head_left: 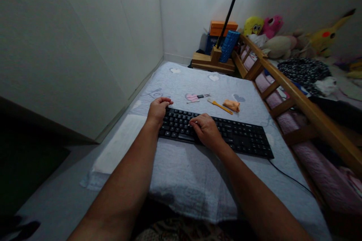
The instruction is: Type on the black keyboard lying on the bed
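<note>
A black keyboard (pixel 246 139) lies across the cloth-covered table, its cable trailing off to the right. At its far left corner, my left hand (pixel 158 111) has its fingers closed round the edge. My right hand (pixel 207 130) is over the middle keys, thumb and forefinger pinched. A small white tip, looking like that of a cotton swab (pixel 190 124), pokes out of the pinch; the rest is hidden by the fingers. Beyond the keyboard lie another thin swab-like stick (pixel 192 101), a small black-handled tool with a metal tip (pixel 203 96), a yellow-handled brush (pixel 222 107) and a crumpled orange cloth (pixel 232 105).
A whitish sheet (pixel 120 143) lies left of the keyboard on the pale blue tablecloth (pixel 183 173). Along the right runs a wooden bed rail (pixel 283 79), with plush toys behind it. A wooden stand (pixel 213 60) with a black pole and boxes are at the back; a pale panel (pixel 85 45) rises left.
</note>
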Motion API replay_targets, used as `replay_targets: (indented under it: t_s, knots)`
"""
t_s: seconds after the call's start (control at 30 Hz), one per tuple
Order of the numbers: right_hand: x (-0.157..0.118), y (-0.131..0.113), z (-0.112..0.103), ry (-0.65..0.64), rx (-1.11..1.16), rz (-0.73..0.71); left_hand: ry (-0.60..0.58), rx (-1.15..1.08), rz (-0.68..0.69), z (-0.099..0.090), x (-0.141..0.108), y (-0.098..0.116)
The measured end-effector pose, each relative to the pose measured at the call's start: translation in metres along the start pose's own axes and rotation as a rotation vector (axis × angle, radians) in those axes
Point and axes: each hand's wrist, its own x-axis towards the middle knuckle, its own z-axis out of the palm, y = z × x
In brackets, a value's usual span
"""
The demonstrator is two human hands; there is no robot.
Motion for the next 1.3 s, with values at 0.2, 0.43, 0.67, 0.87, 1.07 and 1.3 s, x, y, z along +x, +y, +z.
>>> replay_targets:
  t_s: [0.2, 0.43, 0.67, 0.87, 1.07, 1.3]
  knots:
    - [0.012, -0.004, -0.007, -0.118, -0.077, -0.017, -0.003, -0.014, -0.006, 0.0, 0.0, 0.001]
    - [0.019, -0.009, -0.01, -0.149, -0.111, 0.055, -0.002, -0.011, -0.004, 0.0, 0.0, 0.001]
    - [0.009, -0.005, 0.0, -0.016, -0.008, 0.049, -0.008, 0.012, -0.006, 0.0, -0.002, 0.002]
    - [0.004, -0.004, -0.002, -0.029, 0.062, 0.024, -0.008, 0.011, -0.013, 0.0, -0.001, 0.002]
    - [0.003, -0.005, -0.002, -0.033, 0.08, 0.024, -0.012, 0.016, 0.003, 0.0, -0.001, 0.0]
    - [0.003, -0.001, 0.001, 0.027, 0.063, 0.05, -0.011, 0.013, 0.003, 0.0, 0.0, 0.0]
